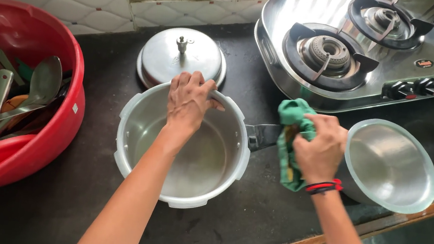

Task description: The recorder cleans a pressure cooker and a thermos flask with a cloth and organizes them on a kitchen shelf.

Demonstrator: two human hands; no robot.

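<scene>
Red tub (67, 118) of spoons far left on the dark bench (89, 189). Left hand (189, 101) clamped on far rim of big metal pot (177, 184), mid bench. Right hand (322, 148) shut around green cloth (292, 115) beside pot handle. Metal bowl (392, 166) just right.

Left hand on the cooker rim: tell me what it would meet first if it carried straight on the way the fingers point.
The left hand grips the far rim of the open pressure cooker, fingers pointing toward the wall. Straight on, it would probably first meet the round steel lid lying just behind the cooker, though depth is hard to judge.
</scene>
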